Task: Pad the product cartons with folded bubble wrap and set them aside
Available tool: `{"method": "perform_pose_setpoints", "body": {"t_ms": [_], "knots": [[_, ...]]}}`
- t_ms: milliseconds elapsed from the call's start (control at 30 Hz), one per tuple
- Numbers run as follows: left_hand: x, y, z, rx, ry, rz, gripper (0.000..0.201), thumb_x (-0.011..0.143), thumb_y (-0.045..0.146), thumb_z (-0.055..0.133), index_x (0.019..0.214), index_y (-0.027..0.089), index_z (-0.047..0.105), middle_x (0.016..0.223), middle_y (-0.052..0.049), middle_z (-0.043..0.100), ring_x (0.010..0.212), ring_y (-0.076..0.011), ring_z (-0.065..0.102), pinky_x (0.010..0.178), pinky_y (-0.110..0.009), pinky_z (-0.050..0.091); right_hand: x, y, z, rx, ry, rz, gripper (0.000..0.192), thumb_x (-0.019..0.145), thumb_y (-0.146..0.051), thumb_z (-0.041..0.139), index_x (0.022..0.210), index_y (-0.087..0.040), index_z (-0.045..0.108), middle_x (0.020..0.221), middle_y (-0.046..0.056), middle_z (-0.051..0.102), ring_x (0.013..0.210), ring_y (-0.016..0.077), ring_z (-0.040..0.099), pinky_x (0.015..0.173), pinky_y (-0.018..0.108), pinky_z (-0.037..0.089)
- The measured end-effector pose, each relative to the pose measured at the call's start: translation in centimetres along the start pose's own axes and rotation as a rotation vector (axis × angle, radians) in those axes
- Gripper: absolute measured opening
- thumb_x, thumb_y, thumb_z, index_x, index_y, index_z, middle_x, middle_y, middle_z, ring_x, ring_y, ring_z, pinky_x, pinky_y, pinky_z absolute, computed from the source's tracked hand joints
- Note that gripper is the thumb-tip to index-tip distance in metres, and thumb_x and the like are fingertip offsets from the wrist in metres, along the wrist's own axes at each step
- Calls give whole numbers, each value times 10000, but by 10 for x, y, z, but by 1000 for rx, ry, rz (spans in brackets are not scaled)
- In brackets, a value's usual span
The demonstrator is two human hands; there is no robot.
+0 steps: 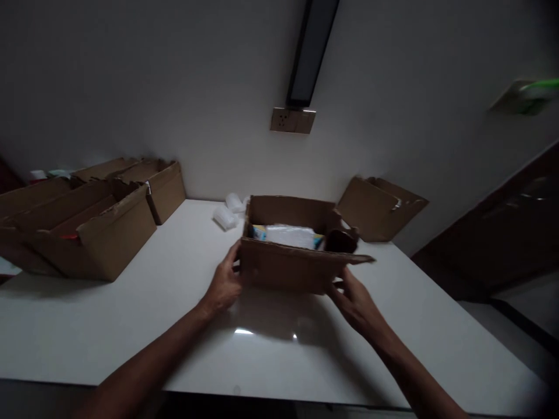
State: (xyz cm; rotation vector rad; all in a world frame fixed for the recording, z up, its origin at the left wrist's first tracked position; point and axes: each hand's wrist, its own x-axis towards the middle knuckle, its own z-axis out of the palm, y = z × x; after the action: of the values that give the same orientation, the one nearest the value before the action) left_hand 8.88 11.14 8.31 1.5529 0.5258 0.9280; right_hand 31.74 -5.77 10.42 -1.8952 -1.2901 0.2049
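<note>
At centre frame we clasp the open cardboard box [290, 256] from both ends: our left hand [225, 285] pressed to its left corner, our right hand [356, 302] under its lower-right edge. It sits on the white table [131, 326], long axis running left-right between our palms.

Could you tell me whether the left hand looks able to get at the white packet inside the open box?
Probably yes: the left hand rests on the open cardboard box, whose top is uncovered, and nothing lies over the white packet.
</note>
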Motion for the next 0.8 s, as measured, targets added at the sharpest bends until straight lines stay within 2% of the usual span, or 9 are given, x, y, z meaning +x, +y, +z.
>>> {"method": "perform_pose_setpoints", "body": {"t_ms": [100,167,267,333,400,500,633,733,800], "knots": [[-12,6,4,24,-87,19,596,821,345,696,1364,205,494,1333,-127,625,1134,-240,649,933,-372,562,-26,-2,-17,-74,82,26,353,884,-512,529,1069,-212,547,979,90,676,761,234,664,593,338,548],[-22,9,-7,84,-25,0,578,819,363,699,1342,206,511,1308,-114,640,1110,-244,662,895,-365,582,-35,-15,-10,-97,70,-13,305,903,-476,506,1038,-206,554,962,95,666,774,239,655,584,340,541],[-31,12,-28,157,117,-39,600,781,389,732,1310,196,528,1290,-107,650,1108,-265,662,861,-364,598,-35,-38,9,-107,46,-110,242,922,-388,478,1051,-199,556,1020,109,649,870,252,634,655,366,551],[-33,11,-33,152,131,-58,605,772,390,740,1301,187,529,1317,-111,633,1152,-275,641,886,-362,591,-32,-44,14,-108,43,-127,216,920,-355,479,1054,-202,550,1003,100,643,868,248,622,662,369,551],[-34,7,-31,117,88,-71,585,782,365,732,1301,187,526,1333,-109,622,1185,-274,625,914,-357,579,-34,-40,14,-96,36,-112,209,920,-345,483,1062,-205,544,969,86,642,819,233,617,643,362,550],[-37,-4,-19,68,23,-101,548,791,328,718,1288,193,529,1295,-97,642,1153,-264,643,897,-347,583,-48,-20,10,-82,48,-75,215,920,-367,497,1056,-208,547,952,80,643,752,216,615,600,348,549],[-35,-18,6,41,-62,-140,556,806,337,701,1304,185,507,1303,-106,637,1087,-249,674,888,-343,582,-74,12,6,-111,129,-18,215,895,-404,526,979,-208,558,859,71,628,696,214,614,553,342,544],[-22,-28,39,7,-145,-115,616,805,333,686,1363,181,475,1375,-118,593,1164,-256,639,942,-346,558,-91,36,-9,-138,217,52,255,873,-445,543,976,-212,562,803,56,616,673,221,619,521,341,536],[-6,-34,72,-43,-219,-90,629,792,291,667,1380,178,475,1410,-119,572,1229,-261,601,981,-352,537,-102,53,-27,-153,278,122,302,859,-471,553,1025,-219,560,821,51,627,675,224,631,506,336,534]]}}
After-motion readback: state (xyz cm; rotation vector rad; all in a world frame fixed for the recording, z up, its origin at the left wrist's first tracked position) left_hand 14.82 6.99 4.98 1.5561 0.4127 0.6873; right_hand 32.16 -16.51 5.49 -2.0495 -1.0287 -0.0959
